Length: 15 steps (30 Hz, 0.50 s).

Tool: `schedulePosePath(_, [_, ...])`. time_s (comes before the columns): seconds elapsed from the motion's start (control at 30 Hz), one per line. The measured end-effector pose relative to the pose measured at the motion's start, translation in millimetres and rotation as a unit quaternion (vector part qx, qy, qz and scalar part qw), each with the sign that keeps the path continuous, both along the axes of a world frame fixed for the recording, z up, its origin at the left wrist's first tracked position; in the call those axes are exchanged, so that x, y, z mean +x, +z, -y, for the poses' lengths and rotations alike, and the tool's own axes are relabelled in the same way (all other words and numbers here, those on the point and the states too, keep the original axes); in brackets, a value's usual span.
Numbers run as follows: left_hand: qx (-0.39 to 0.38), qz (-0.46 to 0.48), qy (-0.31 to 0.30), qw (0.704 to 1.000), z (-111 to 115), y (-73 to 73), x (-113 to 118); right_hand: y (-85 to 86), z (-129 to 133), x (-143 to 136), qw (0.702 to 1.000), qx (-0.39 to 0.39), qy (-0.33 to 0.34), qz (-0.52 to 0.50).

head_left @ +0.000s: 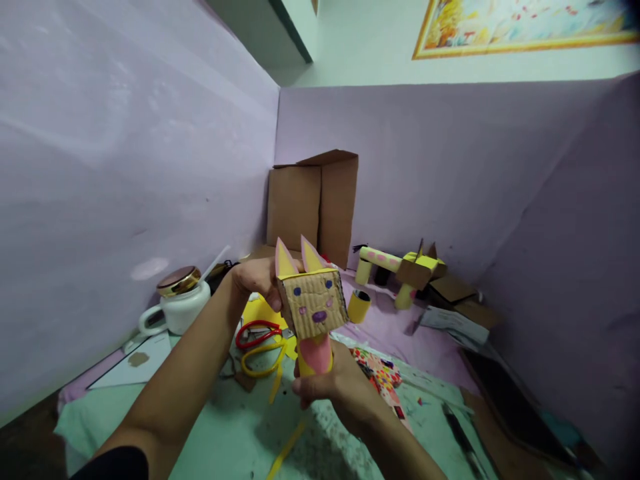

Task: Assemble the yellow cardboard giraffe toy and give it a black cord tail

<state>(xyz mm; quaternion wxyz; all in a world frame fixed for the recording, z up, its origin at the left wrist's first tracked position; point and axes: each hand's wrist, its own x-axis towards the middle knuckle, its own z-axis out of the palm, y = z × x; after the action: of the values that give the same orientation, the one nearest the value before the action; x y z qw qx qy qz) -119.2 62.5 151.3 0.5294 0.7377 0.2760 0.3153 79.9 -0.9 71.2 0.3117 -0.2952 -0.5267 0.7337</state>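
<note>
A cardboard animal head (319, 305) with pointed yellow-and-pink ears, blue eyes and a purple nose sits on a yellow tube (315, 355) with a pink patch. My right hand (327, 380) wraps round the tube from the right. My left hand (260, 277) holds the head at its left side and back, its fingers partly hidden behind it. Red-handled scissors (257, 333) and yellow-handled scissors (263, 360) lie beside yellow paper, below my left forearm.
A white mug (183, 309) with a brown-gold lid stands at left. Behind is an open cardboard box (295, 207). A yellow tube piece (359, 306) and a yellow cardboard animal (383, 259) stand at right. A pen (463, 437), a dark tray (515, 403) and patterned paper (383, 380) lie nearer.
</note>
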Motion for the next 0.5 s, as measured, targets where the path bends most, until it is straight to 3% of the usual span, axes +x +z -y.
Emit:
schedulePosePath(0.13, [0.012,-0.013,0.005,1.0,5.2,2.6,3.7,-6.0,-0.9,-1.4,0.999,0.027,-0.022,0.023])
schedulePosePath(0.3, [-0.029,0.015,0.001,0.999,15.6,8.8,12.7,-4.1,-2.6,2.6,0.998,0.036,-0.013,0.044])
schedulePosePath(0.4, [-0.055,0.103,0.015,0.993,16.7,7.3,12.9,6.4,0.5,9.9,1.0,0.022,0.006,0.015])
schedulePosePath(0.5, [-0.046,0.249,0.046,0.966,13.1,3.7,7.1,24.4,0.3,28.9,0.995,0.043,0.087,-0.019])
